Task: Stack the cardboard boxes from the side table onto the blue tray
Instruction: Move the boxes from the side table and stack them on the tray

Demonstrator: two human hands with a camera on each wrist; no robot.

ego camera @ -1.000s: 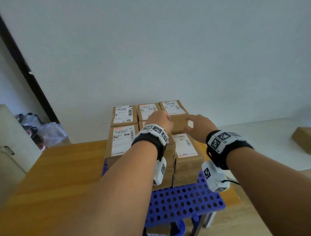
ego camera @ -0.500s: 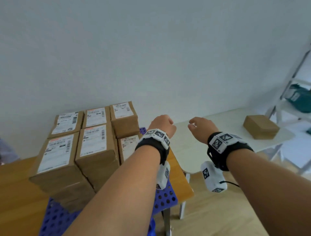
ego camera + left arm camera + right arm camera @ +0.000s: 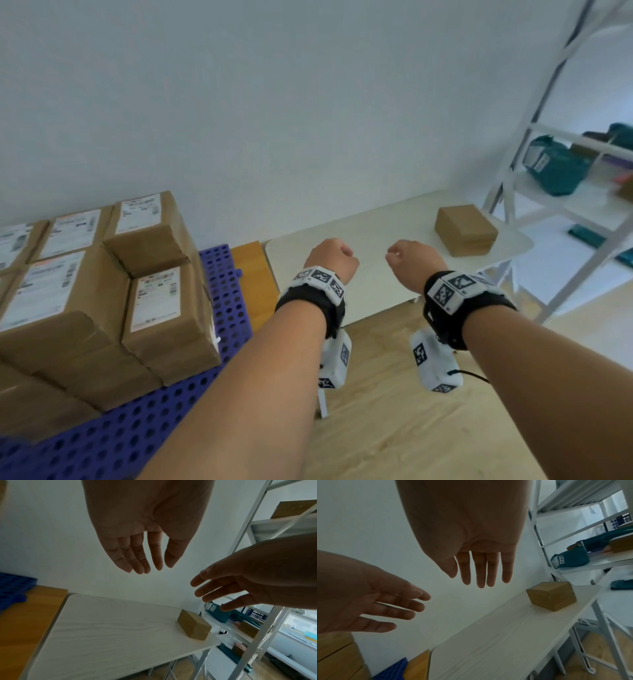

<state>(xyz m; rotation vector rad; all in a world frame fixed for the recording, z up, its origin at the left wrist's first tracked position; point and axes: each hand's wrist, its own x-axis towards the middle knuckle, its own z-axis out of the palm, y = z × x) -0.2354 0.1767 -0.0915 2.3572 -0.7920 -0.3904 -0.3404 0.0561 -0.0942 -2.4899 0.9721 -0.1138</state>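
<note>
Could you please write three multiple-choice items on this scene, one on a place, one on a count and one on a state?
1. Where does the lone cardboard box stand?
A. at the far right end of the white side table
B. on the floor
C. on the blue tray

2. How many boxes are on the side table?
A. one
B. three
C. none

3. What is the state of the left hand and the right hand?
A. both grip a box
B. both are empty, fingers extended
C. one presses on the tray

Answers: 1 A, the head view shows the box near the table's far right end. 2 A, all three views show only that one. 3 B, the wrist views show straight fingers holding nothing.
</note>
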